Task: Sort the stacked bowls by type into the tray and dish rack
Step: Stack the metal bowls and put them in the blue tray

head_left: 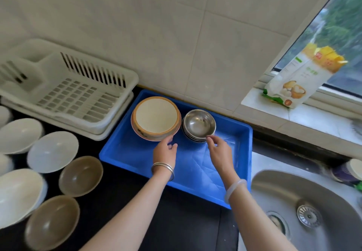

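While left hand and right hand hung loosely curled, empty, the steel bowls looked light, slick, best taken at their six-o'clock rim.

Glossy steel bowls (stacked), matt ceramic bowl, smooth blue plastic tray

bare tray front; bowl stacks crowd its back.

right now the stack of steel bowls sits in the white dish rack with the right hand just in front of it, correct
Not quite: the head view shows the stack of steel bowls sits in the blue tray, not the white dish rack. The right hand is just in front of it, as you said.
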A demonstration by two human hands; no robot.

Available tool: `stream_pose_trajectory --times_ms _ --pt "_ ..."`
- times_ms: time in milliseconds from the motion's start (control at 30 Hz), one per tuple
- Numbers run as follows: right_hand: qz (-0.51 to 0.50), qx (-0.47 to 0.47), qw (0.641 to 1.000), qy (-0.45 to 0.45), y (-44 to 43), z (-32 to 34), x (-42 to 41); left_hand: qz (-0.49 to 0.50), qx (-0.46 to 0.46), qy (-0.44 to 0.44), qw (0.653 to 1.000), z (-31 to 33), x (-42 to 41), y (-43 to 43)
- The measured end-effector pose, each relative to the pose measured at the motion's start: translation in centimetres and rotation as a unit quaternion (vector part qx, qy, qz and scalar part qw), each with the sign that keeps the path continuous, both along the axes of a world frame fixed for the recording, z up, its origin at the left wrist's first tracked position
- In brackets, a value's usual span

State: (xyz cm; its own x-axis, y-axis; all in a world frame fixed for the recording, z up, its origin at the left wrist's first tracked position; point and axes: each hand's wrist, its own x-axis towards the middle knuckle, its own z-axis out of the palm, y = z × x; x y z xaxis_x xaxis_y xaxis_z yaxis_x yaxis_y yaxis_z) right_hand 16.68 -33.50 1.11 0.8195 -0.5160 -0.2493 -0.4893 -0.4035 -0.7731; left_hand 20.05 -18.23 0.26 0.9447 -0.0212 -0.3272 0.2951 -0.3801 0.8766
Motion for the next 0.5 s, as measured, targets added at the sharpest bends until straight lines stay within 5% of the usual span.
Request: stream_pose_trajectory --times_ms 233,500 --pt "0.094 0.105 0.990 0.018 11.1 -0.6 -3.9 0.088 0.053 -0.041 0.994 0.5 -7.5 10.7" --pt "0.282 0.062 0.948 0.131 22.8 -4.4 -3.0 0.225 0.175 -0.068 0.956 -1.5 -14.0 21.7"
